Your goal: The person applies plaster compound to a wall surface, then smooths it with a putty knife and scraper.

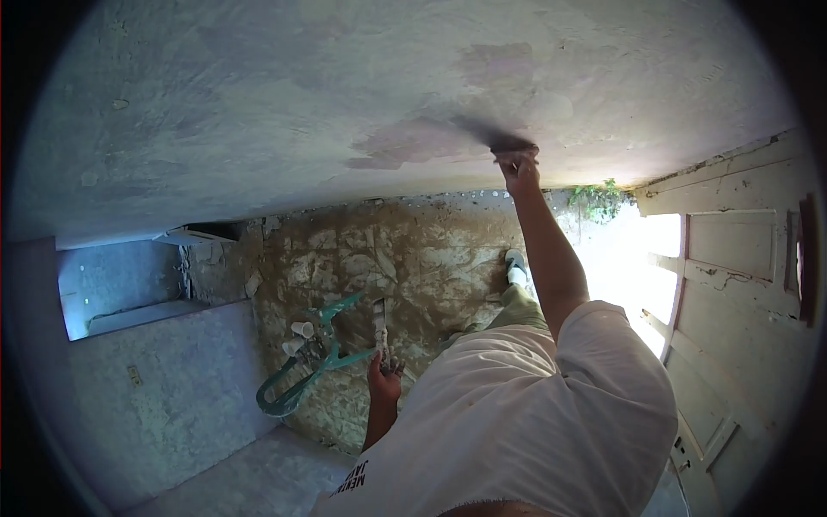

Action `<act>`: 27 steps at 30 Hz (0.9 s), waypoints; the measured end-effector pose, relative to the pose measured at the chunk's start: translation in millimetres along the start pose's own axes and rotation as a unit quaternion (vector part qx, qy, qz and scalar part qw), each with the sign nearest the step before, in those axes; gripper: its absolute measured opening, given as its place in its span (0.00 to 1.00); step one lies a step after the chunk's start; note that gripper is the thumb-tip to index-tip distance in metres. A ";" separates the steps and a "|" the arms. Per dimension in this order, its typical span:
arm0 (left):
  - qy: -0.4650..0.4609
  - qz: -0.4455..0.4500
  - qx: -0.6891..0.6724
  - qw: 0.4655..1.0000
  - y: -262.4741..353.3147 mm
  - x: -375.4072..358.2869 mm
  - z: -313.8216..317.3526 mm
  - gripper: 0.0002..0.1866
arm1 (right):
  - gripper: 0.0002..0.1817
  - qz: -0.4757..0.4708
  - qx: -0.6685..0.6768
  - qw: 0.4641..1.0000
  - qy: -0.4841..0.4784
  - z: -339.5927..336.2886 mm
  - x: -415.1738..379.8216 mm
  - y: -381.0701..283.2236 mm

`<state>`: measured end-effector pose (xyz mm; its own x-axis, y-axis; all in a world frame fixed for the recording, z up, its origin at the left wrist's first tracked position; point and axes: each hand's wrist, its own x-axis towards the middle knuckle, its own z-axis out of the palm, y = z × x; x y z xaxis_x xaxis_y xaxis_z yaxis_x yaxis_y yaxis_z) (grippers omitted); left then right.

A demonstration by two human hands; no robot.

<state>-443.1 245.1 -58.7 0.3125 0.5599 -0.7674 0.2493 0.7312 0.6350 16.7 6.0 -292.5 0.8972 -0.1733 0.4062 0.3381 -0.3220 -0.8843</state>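
My right hand (519,170) reaches up at the end of a stretched arm, its fingers closed on a flat scraper (514,148) that lies against the pale plastered wall (284,95). The scraper's dark edge or shadow is blurred. Beside it the wall shows a darker, pinkish patch (405,142). Lower down, my left hand (385,379) is wrapped round the handle of a putty knife (380,320), its blade pointing away from me. The knife is over the stained floor, next to a green plastic object.
The green frame-like object (323,362) stands left of my left hand, with white containers (301,329) by it. A low wall (164,388) is at the left. On the right are a panelled door (732,246), bright daylight and a green plant (600,202). My foot (515,261) shows below the wall.
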 end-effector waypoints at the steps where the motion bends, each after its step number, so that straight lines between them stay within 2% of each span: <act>1: -0.001 0.001 -0.001 1.000 1.5 -1.7 3.2 0.19 | 0.09 0.031 0.013 0.999 0.003 5.6 13.9 1.9; 2: -0.006 0.003 -0.007 1.000 0.6 0.2 0.3 0.19 | 0.08 0.061 0.027 0.998 0.005 11.8 23.5 1.7; 3: -0.011 0.006 -0.012 1.000 -0.3 3.1 -7.0 0.19 | 0.09 0.179 0.282 0.942 0.027 1.5 34.5 -26.7; 4: -0.015 0.007 -0.017 1.000 -0.1 4.7 -11.5 0.19 | 0.10 0.284 0.512 0.809 0.046 -27.4 48.5 -84.1; 5: -0.003 0.011 -0.014 1.000 0.0 1.0 -12.5 0.19 | 0.11 0.370 0.698 0.610 0.062 -47.3 45.2 -118.2; 8: 0.018 0.017 -0.015 1.000 -0.3 -5.9 -3.4 0.19 | 0.14 0.406 0.663 0.623 0.082 -62.3 8.4 -109.1; 12: 0.010 0.005 -0.023 1.000 -2.2 -1.2 -5.2 0.19 | 0.15 0.565 0.563 0.577 0.177 -37.0 -20.6 -25.4; 15: 0.012 0.008 -0.023 1.000 -4.3 1.6 1.7 0.19 | 0.17 0.565 0.569 0.586 0.117 -17.9 -22.8 36.7; 17: 0.019 0.014 -0.023 0.999 -3.4 -2.0 10.2 0.19 | 0.20 0.482 0.483 0.725 0.096 8.3 -27.9 82.8; 18: 0.021 0.017 -0.023 0.999 -3.3 -5.0 15.4 0.19 | 0.21 0.494 0.484 0.713 0.113 12.4 -16.6 78.5; 20: 0.020 0.018 -0.031 0.999 -2.8 -4.4 16.2 0.19 | 0.24 0.543 0.544 0.618 0.165 -1.2 14.6 21.7; 22: 0.016 0.014 -0.046 0.999 -5.5 3.4 7.9 0.19 | 0.27 0.516 0.595 0.595 0.159 -23.2 36.0 -38.6; 24: 0.011 0.020 -0.043 0.999 -4.6 4.3 8.1 0.19 | 0.23 0.455 0.651 0.594 0.129 -48.4 51.5 -91.6; 25: 0.009 0.022 -0.038 0.999 -3.4 3.2 8.5 0.19 | 0.22 0.424 0.676 0.591 0.117 -56.3 48.8 -102.1; 27: 0.025 0.022 -0.032 0.999 -0.4 0.2 14.9 0.19 | 0.21 0.431 0.679 0.580 0.131 -63.8 33.4 -99.6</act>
<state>-429.4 239.1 -57.8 0.2745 0.6097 -0.7436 0.1767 0.7282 0.6622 -5.2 -27.1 -176.1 0.8851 0.0825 -0.4581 -0.1326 0.9881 -0.0781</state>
